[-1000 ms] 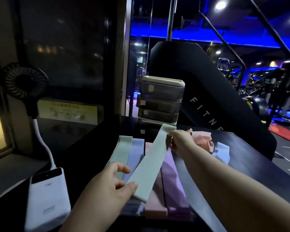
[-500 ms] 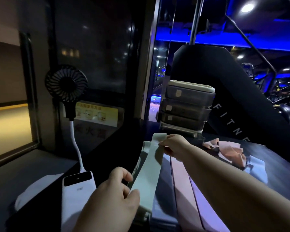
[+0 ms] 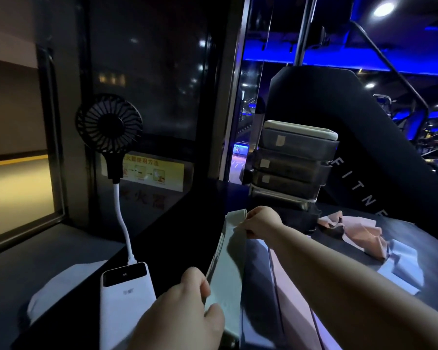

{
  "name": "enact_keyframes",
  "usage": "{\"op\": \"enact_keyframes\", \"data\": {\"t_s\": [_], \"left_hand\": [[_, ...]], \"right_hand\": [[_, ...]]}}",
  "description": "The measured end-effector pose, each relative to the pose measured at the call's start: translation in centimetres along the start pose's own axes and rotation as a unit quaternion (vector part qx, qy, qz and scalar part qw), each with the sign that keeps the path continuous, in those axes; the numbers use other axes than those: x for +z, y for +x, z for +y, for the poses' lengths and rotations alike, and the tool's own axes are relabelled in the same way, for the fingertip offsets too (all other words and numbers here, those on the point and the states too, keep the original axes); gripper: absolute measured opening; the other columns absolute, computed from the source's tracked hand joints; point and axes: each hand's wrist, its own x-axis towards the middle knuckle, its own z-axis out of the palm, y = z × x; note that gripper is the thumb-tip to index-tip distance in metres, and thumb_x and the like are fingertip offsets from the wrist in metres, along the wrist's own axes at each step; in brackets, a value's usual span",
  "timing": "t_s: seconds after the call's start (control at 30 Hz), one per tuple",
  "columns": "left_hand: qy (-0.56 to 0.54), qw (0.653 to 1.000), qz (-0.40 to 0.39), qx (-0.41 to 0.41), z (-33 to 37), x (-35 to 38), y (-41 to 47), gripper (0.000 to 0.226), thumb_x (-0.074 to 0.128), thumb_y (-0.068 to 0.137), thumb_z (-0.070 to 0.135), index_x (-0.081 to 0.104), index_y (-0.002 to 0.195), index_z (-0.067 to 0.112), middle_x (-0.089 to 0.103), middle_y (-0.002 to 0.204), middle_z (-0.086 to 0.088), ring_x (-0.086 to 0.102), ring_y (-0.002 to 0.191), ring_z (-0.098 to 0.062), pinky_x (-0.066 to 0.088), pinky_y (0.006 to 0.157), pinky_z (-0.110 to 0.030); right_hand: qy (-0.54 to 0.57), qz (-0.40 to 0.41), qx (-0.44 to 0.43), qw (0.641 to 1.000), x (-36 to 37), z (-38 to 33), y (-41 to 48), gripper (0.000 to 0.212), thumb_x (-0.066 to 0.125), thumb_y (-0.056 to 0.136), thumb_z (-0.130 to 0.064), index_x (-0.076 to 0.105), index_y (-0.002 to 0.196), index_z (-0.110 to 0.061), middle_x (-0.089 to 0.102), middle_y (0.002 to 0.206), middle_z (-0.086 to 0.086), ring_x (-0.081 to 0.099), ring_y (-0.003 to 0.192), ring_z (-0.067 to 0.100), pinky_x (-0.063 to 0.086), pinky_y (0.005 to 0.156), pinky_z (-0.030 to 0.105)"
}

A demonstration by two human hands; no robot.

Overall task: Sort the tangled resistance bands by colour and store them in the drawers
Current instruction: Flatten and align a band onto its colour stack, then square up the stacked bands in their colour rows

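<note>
Finds mint-green band (image 3: 225, 269) drawn out lengthwise just above the bench (image 3: 177, 238), far end pinched in right grip (image 3: 261, 222), near end pinched between thumb and fingers of left grip (image 3: 185, 311). Judges the two-ended hold as a way of keeping the loop flat and untwisted for laying down. Notes, immediately to the right, bands laid flat in parallel strips: dark bluish band (image 3: 258, 281) beside pink band (image 3: 293, 306). Reads this row as a colour-by-colour staging line, with mint at its left edge. Cannot confirm, in this light, any second mint band beneath the held one. Records a tangled heap well to the right, pink bands (image 3: 359, 231) bunched against pale blue bands (image 3: 400, 269), apparently awaiting separation. Notes drawer unit (image 3: 293, 162) at the far side of the bench, just behind right grip, upper drawers apparently closed, lowest too dark to judge. Sees no band stored as yet; places task at sorting stage. Logs power bank (image 3: 127, 299) just left of left grip, feeding small fan (image 3: 109, 123) on a white stalk, neither part of the work, though near enough to be knocked. Advises lowering both ends together to keep the strip aligned with the row.
</note>
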Motion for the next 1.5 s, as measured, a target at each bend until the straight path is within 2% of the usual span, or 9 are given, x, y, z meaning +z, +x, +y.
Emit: {"op": "enact_keyframes", "data": {"t_s": [0.07,0.2,0.37,0.43,0.57,0.67,0.77,0.9,1.5], "left_hand": [[0.018,1.0,-0.004,0.006,-0.1,0.0,0.1,0.015,0.049,0.091,0.034,0.034,0.092,0.03,0.057,0.076,0.008,0.058,0.083,0.001,0.035,0.097,-0.016],[0.031,0.999,-0.021,0.009,-0.1,0.0,0.4,0.015,0.048,0.091,0.032,0.033,0.094,0.03,0.052,0.07,0.006,0.057,0.076,0.001,0.03,0.096,-0.013],[0.05,0.998,-0.028,-0.006,-0.2,-0.2,0.6,0.014,0.046,0.092,0.033,0.033,0.095,0.03,0.051,0.071,0.004,0.059,0.083,-0.001,0.032,0.103,-0.017],[0.062,0.997,-0.033,-0.007,-0.1,-0.2,0.4,0.014,0.046,0.092,0.034,0.033,0.095,0.031,0.052,0.072,0.004,0.056,0.079,-0.004,0.038,0.098,-0.018],[0.082,0.996,-0.022,-0.009,0.0,-0.5,0.2,0.013,0.047,0.09,0.037,0.035,0.092,0.033,0.046,0.067,0.003,0.044,0.064,-0.007,0.038,0.07,-0.016],[0.074,0.997,0.004,0.006,-0.2,-0.5,0.3,0.012,0.048,0.088,0.039,0.038,0.094,0.039,0.048,0.089,0.011,0.047,0.085,-0.004,0.04,0.089,-0.017],[0.032,0.999,-0.004,0.017,-0.2,-0.4,0.3,0.024,0.048,0.093,0.034,0.044,0.115,0.043,0.045,0.122,0.021,0.046,0.115,-0.003,0.041,0.101,-0.025],[0.004,1.0,-0.025,0.011,-0.2,-0.2,0.2,0.033,0.041,0.098,0.03,0.044,0.13,0.039,0.048,0.132,0.02,0.048,0.119,-0.001,0.042,0.101,-0.024],[0.004,0.999,-0.034,0.007,-0.7,0.1,0.1,0.032,0.041,0.1,0.032,0.049,0.13,0.037,0.053,0.127,0.018,0.051,0.115,-0.002,0.044,0.101,-0.024]], "right_hand": [[-0.054,0.01,-0.016,0.998,0.3,0.1,0.0,0.033,0.087,0.067,-0.009,0.056,0.054,-0.014,0.063,0.061,0.009,0.065,0.063,0.027,0.061,0.077,0.045],[-0.115,0.036,-0.038,0.992,0.2,0.2,-0.1,0.033,0.091,0.062,-0.025,0.059,0.058,-0.018,0.064,0.066,0.003,0.059,0.064,0.017,0.052,0.062,0.031],[-0.177,0.06,-0.063,0.98,0.2,0.5,0.0,0.018,0.083,0.071,-0.025,0.068,0.078,-0.017,0.072,0.089,0.004,0.065,0.082,0.02,0.053,0.075,0.031],[-0.201,0.069,-0.073,0.974,0.2,0.6,0.1,0.028,0.08,0.073,-0.029,0.068,0.095,-0.016,0.07,0.098,0.005,0.065,0.091,0.023,0.052,0.078,0.031],[-0.253,0.078,-0.098,0.959,0.3,0.7,0.0,0.036,0.069,0.08,-0.029,0.052,0.11,-0.019,0.058,0.11,0.005,0.057,0.102,0.029,0.042,0.075,0.03],[-0.289,0.074,-0.14,0.944,0.2,0.9,0.1,0.04,0.07,0.082,-0.027,0.05,0.116,-0.023,0.051,0.117,0.004,0.05,0.112,0.028,0.04,0.082,0.031],[-0.344,0.044,-0.196,0.917,-0.1,0.9,-0.2,0.04,0.068,0.085,-0.033,0.055,0.122,-0.03,0.05,0.125,0.0,0.042,0.125,0.026,0.041,0.097,0.034],[-0.384,0.015,-0.196,0.902,0.1,0.9,-1.1,0.041,0.063,0.087,-0.048,0.056,0.126,-0.037,0.047,0.139,-0.007,0.037,0.133,0.023,0.037,0.1,0.042],[-0.395,0.012,-0.181,0.901,-0.1,1.0,-1.6,0.049,0.058,0.088,-0.057,0.05,0.133,-0.037,0.046,0.141,0.0,0.032,0.137,0.026,0.032,0.104,0.046]]}}
